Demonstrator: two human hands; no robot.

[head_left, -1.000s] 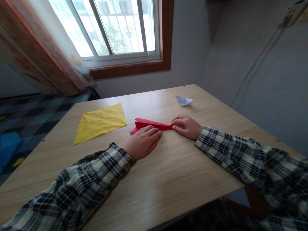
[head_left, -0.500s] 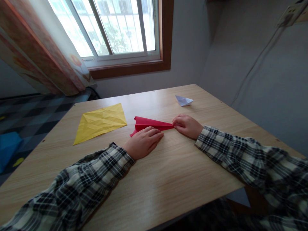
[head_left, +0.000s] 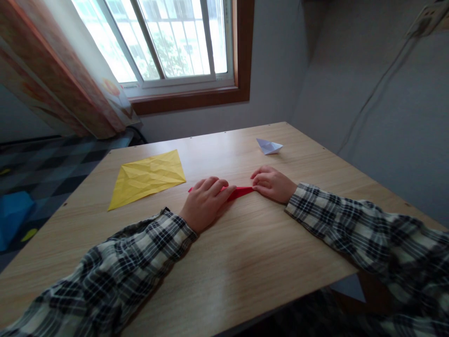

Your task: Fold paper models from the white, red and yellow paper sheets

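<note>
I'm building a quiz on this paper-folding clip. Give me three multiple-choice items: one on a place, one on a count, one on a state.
1. Where does the yellow paper lie?
A. left of the left hand
B. under the right hand
C. on the floor

2. How many paper pieces are on the table?
A. one
B. three
C. five

3. The red paper is
A. held in the air
B. crumpled
C. pressed flat under both hands

A: it lies flat, apart from the hands.
B: yellow, red, white paper.
C: fingers lie on it.
</note>
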